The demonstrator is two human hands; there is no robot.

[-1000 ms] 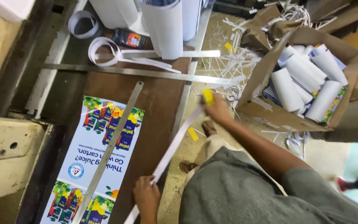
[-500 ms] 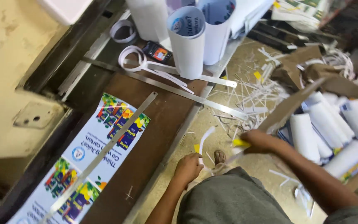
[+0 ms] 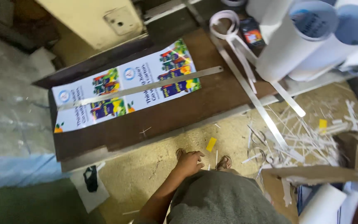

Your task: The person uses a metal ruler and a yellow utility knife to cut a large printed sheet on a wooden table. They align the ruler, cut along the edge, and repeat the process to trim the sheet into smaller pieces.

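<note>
Head view looks down at a dark wooden board (image 3: 175, 116) lying on the floor. On it lies a long printed sheet (image 3: 125, 91), and a metal ruler (image 3: 141, 88) rests along its length, from lower left to upper right. The left hand (image 3: 190, 162) is near the person's knee, just below the front edge of the board, fingers loosely bent and holding nothing; a small yellow piece (image 3: 211, 144) lies just beside it. The sheet is up and to the left of this hand, across the board. The right hand I cannot see clearly at the right edge, so its grip I cannot tell. White paper rolls (image 3: 286, 45) stand at upper right, paper strips (image 3: 303, 141) scattered below them.
</note>
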